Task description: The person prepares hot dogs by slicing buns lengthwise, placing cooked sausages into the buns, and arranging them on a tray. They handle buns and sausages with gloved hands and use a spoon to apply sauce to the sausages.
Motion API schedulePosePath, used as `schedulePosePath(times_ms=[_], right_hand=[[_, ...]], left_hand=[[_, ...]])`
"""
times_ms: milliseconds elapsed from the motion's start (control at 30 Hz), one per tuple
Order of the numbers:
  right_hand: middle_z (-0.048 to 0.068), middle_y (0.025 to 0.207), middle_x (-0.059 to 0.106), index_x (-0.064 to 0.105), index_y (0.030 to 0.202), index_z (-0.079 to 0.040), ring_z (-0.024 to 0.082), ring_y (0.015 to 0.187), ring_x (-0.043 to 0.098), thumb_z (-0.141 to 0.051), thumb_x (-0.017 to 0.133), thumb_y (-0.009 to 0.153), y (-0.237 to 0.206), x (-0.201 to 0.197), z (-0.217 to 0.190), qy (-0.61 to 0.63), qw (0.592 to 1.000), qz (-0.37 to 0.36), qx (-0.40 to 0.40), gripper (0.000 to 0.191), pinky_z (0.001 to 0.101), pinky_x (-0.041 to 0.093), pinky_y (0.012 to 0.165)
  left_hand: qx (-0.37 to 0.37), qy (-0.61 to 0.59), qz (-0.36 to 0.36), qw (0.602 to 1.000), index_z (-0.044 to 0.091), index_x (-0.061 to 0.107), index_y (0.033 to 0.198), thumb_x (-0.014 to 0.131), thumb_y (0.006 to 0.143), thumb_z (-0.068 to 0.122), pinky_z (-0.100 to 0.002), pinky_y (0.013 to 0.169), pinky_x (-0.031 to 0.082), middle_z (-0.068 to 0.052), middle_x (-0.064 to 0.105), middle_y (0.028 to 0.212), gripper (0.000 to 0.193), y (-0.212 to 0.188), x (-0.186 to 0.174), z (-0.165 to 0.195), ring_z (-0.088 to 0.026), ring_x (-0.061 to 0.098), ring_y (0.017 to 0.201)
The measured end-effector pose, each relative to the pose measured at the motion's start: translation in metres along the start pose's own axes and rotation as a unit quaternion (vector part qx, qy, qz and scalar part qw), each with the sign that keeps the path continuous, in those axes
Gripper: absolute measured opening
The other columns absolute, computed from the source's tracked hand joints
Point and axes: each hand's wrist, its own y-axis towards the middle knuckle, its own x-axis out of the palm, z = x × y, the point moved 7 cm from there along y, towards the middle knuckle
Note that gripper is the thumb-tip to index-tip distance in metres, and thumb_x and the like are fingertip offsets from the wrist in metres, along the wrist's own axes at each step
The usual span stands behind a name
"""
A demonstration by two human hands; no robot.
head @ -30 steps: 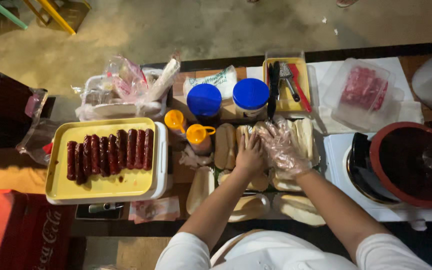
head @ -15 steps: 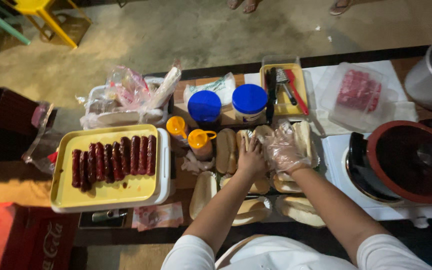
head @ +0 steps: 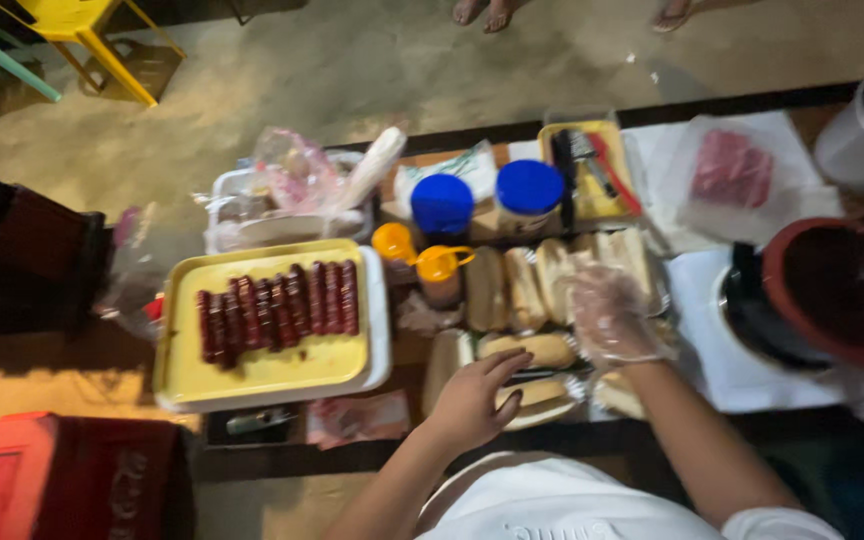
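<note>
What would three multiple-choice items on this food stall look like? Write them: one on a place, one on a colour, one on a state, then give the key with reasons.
1. Where do the sausages lie?
A. On the yellow tray
B. In the dark pan
C. On the buns

2. What colour are the lids of the two jars behind the buns?
A. Red
B. Blue
C. Green

3. How are the person's hands covered?
A. Both bare
B. Both gloved
C. Right hand in a clear plastic glove, left hand bare

Key:
1 A, since the row of dark red sausages sits on the yellow tray left of the buns.
2 B, since both round lids are plainly blue.
3 C, since a crinkled clear film wraps the right hand, while the left hand, resting on a bun, shows none.
</note>
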Motion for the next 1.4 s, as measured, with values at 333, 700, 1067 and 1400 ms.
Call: schedulePosePath(times_ms=[333,700,1067,1400], right_hand=[[0.016,0.154,0.047,0.062,0.137,-0.004,0.031,0.144,0.046,0.003,0.065,0.088,-0.125,-0.058,-0.043,-0.047,0.959,0.212,0.18,0.049,0.0412,0.041,0.121],[0.005,0.13,0.052,0.057,0.126,-0.014,0.02,0.124,0.055,-0.012,0.064,0.095,-0.233,-0.102,-0.073,0.276,0.771,0.33,0.47,0.033,0.0311,0.052,0.105],[0.013,0.117,0.065,0.072,0.122,-0.007,0.027,0.097,0.066,-0.002,0.063,0.093,-0.109,-0.041,-0.05,-0.018,0.968,0.192,0.163,0.031,0.0373,0.056,0.079],[0.008,0.152,0.052,0.054,0.15,-0.013,0.032,0.146,0.04,-0.023,0.051,0.096,0.019,0.056,0.014,-0.117,0.988,-0.091,0.033,0.054,0.0588,0.025,0.119]], left_hand=[[0.08,-0.044,0.213,0.973,0.009,0.061,0.103,0.058,0.08,-0.009,-0.033,0.085,0.054,-0.011,0.074,0.122,0.03,-0.19,-0.176,-0.077,-0.025,0.071,0.099],[0.108,-0.114,0.294,0.943,-0.007,0.064,0.119,0.049,0.082,-0.007,-0.042,0.107,0.056,-0.022,0.065,0.127,0.04,-0.231,-0.243,-0.118,-0.032,0.067,0.12],[0.076,-0.218,0.376,0.898,-0.006,0.064,0.116,0.041,0.078,-0.006,-0.04,0.103,0.06,-0.02,0.062,0.125,0.045,-0.232,-0.227,-0.103,-0.029,0.069,0.115],[0.103,0.061,0.049,0.992,0.006,0.064,0.131,0.073,0.078,0.013,-0.05,0.107,0.047,-0.016,0.061,0.134,0.054,-0.017,-0.03,-0.029,-0.04,0.055,0.126]])
